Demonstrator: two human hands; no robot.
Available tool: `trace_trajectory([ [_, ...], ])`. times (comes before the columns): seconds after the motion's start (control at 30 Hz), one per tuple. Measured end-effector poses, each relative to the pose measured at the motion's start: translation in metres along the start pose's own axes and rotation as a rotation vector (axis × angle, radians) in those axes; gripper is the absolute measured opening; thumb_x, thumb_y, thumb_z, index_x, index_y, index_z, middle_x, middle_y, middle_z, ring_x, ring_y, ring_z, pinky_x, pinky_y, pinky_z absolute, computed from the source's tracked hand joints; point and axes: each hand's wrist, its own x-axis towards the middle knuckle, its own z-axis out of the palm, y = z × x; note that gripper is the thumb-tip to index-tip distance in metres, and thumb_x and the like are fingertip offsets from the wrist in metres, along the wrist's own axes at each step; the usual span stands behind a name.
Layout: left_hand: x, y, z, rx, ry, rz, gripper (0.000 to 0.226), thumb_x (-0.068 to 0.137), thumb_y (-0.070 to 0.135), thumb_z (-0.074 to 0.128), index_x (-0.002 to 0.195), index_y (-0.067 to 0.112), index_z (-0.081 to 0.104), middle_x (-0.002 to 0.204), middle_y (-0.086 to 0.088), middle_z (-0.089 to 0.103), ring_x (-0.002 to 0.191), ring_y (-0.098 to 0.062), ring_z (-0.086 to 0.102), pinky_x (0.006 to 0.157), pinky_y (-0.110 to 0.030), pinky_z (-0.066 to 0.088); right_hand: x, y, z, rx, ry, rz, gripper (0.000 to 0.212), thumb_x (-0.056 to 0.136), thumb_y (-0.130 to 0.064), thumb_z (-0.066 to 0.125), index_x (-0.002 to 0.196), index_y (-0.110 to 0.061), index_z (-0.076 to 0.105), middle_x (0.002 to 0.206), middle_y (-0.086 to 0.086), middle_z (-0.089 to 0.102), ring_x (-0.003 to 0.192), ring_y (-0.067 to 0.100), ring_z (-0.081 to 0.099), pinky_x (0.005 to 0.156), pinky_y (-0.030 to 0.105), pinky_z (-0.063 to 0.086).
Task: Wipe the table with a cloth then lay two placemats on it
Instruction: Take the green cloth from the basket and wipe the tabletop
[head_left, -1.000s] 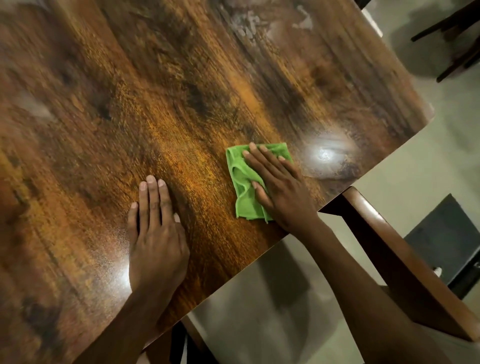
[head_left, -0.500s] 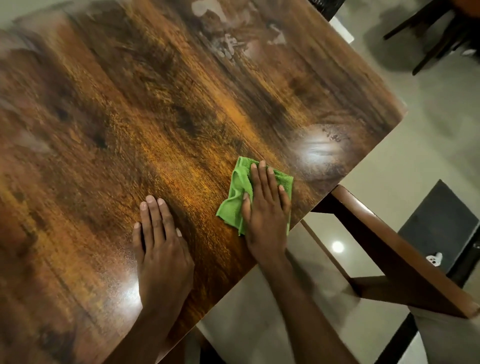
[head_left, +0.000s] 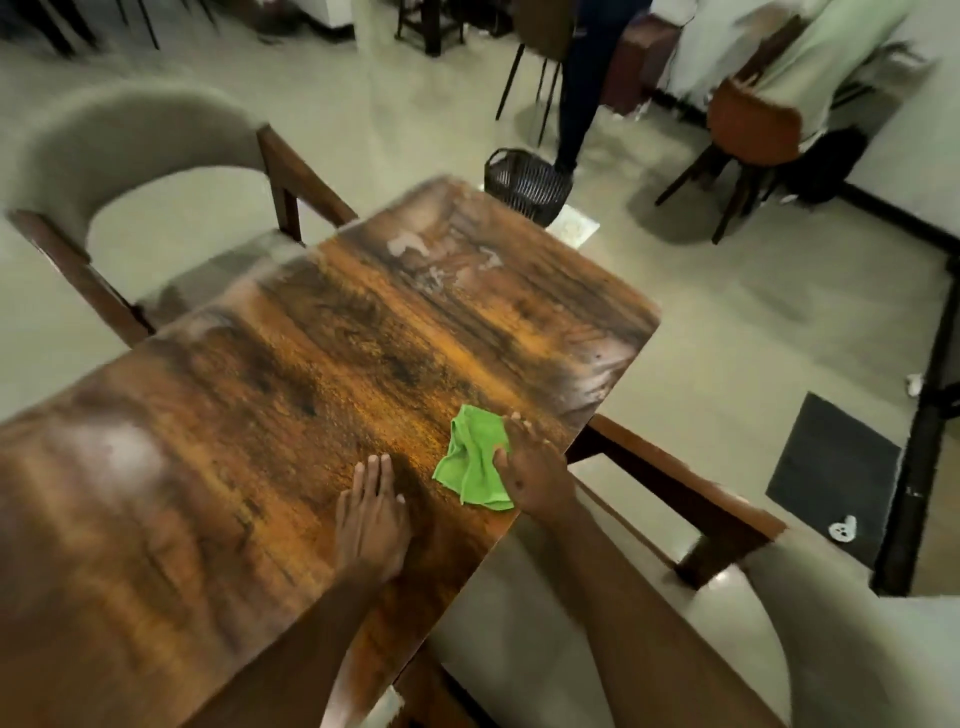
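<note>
A dark wooden table (head_left: 322, 374) with orange grain fills the middle and left of the head view. A crumpled green cloth (head_left: 472, 460) lies near its right edge. My right hand (head_left: 535, 470) presses down on the cloth's right side, fingers pointing away from me and blurred. My left hand (head_left: 371, 512) rests flat on the bare wood just left of the cloth, fingers together, holding nothing. Pale smears (head_left: 441, 260) show on the table's far end. I see no placemats on the table.
A grey-backed wooden chair (head_left: 119, 156) stands at the far left side. Another chair's wooden frame (head_left: 675, 483) sits right of the table. A black basket (head_left: 524, 182) and a person's legs (head_left: 582, 93) stand beyond the far end. A dark mat (head_left: 836, 478) lies on the floor.
The view has pulled back and up, so the whole table and room now show. My right hand has shifted with the cloth near the right edge. My left hand stays flat.
</note>
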Motion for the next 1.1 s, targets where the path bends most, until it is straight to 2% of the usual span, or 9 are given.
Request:
trace_trajectory([
  [0.07, -0.031, 0.008, -0.03, 0.012, 0.029, 0.086, 0.066, 0.112, 0.039, 0.009, 0.172, 0.013, 0.0, 0.182, -0.005, 0.003, 0.168, -0.021, 0.003, 0.133, -0.042, 0.012, -0.054, 0.001, -0.021, -0.103, 0.004, 0.011, 0.076, 0.101, -0.047, 0.012, 0.164, -0.009, 0.03, 0.171, 0.014, 0.03, 0.156, 0.032, 0.034, 0.117, 0.045, 0.037],
  [0.17, -0.08, 0.037, -0.065, 0.037, 0.019, 0.249, 0.064, 0.117, 0.035, 0.023, 0.171, 0.012, -0.004, 0.181, -0.004, -0.003, 0.168, -0.018, -0.003, 0.134, -0.039, 0.005, -0.128, 0.02, -0.045, -0.166, 0.076, 0.117, 0.082, 0.095, -0.048, 0.008, 0.161, -0.008, 0.033, 0.166, 0.016, 0.039, 0.148, 0.032, 0.045, 0.109, 0.046, 0.044],
  [0.27, -0.109, 0.074, -0.085, 0.052, 0.057, 0.407, 0.066, 0.116, 0.029, 0.03, 0.172, 0.011, -0.002, 0.181, -0.005, -0.002, 0.168, -0.018, -0.004, 0.134, -0.037, 0.003, -0.179, 0.037, -0.064, -0.181, 0.186, 0.263, 0.052, 0.109, -0.033, 0.034, 0.154, -0.007, 0.042, 0.158, 0.015, 0.048, 0.14, 0.033, 0.052, 0.105, 0.045, 0.045],
  [0.33, -0.119, 0.093, -0.089, 0.053, 0.075, 0.492, 0.068, 0.115, 0.025, 0.033, 0.172, 0.01, -0.001, 0.181, -0.005, 0.0, 0.168, -0.018, -0.002, 0.134, -0.037, 0.002, -0.199, 0.044, -0.076, -0.17, 0.276, 0.29, 0.035, 0.108, -0.023, 0.046, 0.138, -0.007, 0.056, 0.139, 0.016, 0.062, 0.124, 0.036, 0.063, 0.097, 0.046, 0.051],
  [0.43, -0.139, 0.13, -0.095, 0.038, 0.153, 0.618, 0.07, 0.114, 0.022, 0.037, 0.172, 0.011, 0.0, 0.181, -0.004, 0.001, 0.168, -0.017, 0.0, 0.134, -0.035, 0.004, -0.235, 0.065, -0.094, -0.158, 0.301, 0.389, 0.027, 0.103, -0.021, 0.048, 0.122, -0.012, 0.064, 0.116, 0.014, 0.07, 0.107, 0.037, 0.069, 0.089, 0.046, 0.056],
  [0.6, -0.181, 0.198, -0.099, 0.027, 0.234, 0.819, 0.07, 0.112, 0.019, 0.036, 0.172, 0.009, 0.001, 0.181, -0.006, 0.002, 0.168, -0.018, 0.002, 0.134, -0.037, 0.007, -0.309, 0.095, -0.121, -0.162, 0.439, 0.461, 0.019, 0.104, -0.02, 0.049, 0.113, -0.012, 0.063, 0.114, 0.012, 0.07, 0.103, 0.038, 0.069, 0.085, 0.043, 0.053],
  [0.83, -0.225, 0.271, -0.093, 0.152, 0.268, 1.007, 0.078, 0.106, 0.016, 0.044, 0.172, 0.01, 0.001, 0.181, -0.008, 0.005, 0.168, -0.022, 0.003, 0.135, -0.042, 0.009, -0.382, 0.133, -0.14, -0.244, 0.634, 0.482, 0.03, 0.104, -0.016, 0.049, 0.131, -0.008, 0.059, 0.133, 0.011, 0.064, 0.121, 0.028, 0.063, 0.104, 0.041, 0.047],
  [0.97, -0.253, 0.319, -0.081, 0.189, 0.317, 1.074, 0.078, 0.107, 0.015, 0.044, 0.172, 0.01, 0.0, 0.181, -0.01, 0.003, 0.168, -0.024, 0.002, 0.135, -0.043, 0.007, -0.424, 0.167, -0.145, -0.253, 0.702, 0.496, 0.041, 0.108, -0.021, 0.046, 0.146, -0.006, 0.05, 0.157, 0.015, 0.05, 0.15, 0.029, 0.043, 0.119, 0.043, 0.036],
  [1.1, -0.281, 0.353, -0.056, 0.201, 0.327, 1.08, 0.079, 0.107, 0.016, 0.047, 0.172, 0.01, 0.002, 0.181, -0.012, 0.003, 0.168, -0.026, 0.001, 0.136, -0.046, 0.009, -0.464, 0.207, -0.14, -0.238, 0.751, 0.483, 0.051, 0.11, -0.022, 0.045, 0.157, -0.003, 0.04, 0.168, 0.016, 0.036, 0.159, 0.029, 0.03, 0.124, 0.045, 0.031],
])
